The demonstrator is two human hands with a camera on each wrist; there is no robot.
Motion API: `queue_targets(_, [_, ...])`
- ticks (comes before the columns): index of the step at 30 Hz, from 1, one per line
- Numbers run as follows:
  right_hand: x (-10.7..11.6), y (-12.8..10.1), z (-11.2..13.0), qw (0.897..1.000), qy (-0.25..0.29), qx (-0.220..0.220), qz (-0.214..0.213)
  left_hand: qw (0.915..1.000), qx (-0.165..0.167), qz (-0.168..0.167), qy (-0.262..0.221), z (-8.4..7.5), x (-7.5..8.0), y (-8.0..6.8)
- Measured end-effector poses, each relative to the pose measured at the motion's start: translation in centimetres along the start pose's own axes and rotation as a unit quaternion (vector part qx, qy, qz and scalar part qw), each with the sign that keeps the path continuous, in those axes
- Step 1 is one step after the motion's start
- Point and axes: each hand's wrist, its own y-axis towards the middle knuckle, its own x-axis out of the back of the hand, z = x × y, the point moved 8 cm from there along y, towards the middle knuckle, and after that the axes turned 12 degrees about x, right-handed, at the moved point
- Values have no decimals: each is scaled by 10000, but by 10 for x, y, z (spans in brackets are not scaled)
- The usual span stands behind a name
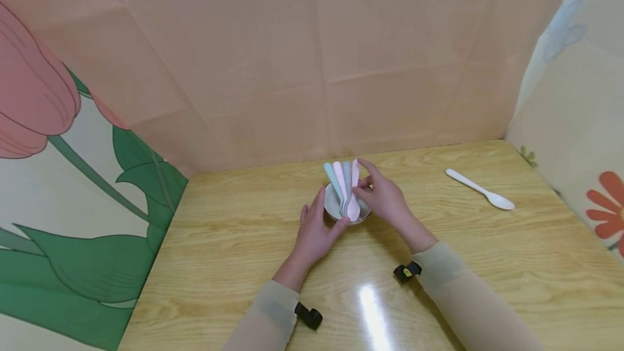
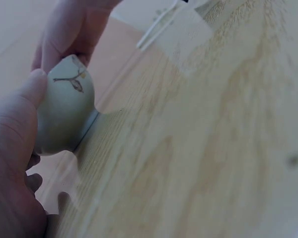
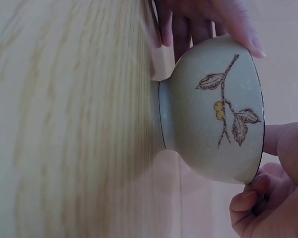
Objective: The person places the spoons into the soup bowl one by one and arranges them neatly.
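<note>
A small white bowl [image 1: 333, 203] stands on the table; the right wrist view shows brown leaves and yellow berries painted on its side [image 3: 208, 129]. My left hand [image 1: 312, 234] holds the bowl from the left, thumb at the near rim and fingers round the far side. Inside the bowl lean a teal spoon [image 1: 332, 175], a pink spoon [image 1: 338, 172] and a grey spoon [image 1: 347, 175], close together. My right hand [image 1: 386, 198] pinches a pale pink spoon [image 1: 353, 207] by its handle at the bowl's right side. Its scoop rests among the others.
A white spoon [image 1: 473, 186] lies on the wooden table [image 1: 219, 253] to the right. Behind the table hangs a plain peach cloth [image 1: 253, 69]. Flower-printed sheets flank it on both sides. Each sleeve carries a small black camera.
</note>
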Motion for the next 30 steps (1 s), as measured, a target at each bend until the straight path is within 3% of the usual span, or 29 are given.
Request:
queue_targets(11, [0,-1,7,9983,-559,75,135,10000,62,18,19,-2,1,-2])
queue_targets(30, [3,-2,8,9977,-664,88,94,9999,86,85,26,-1,0,-1])
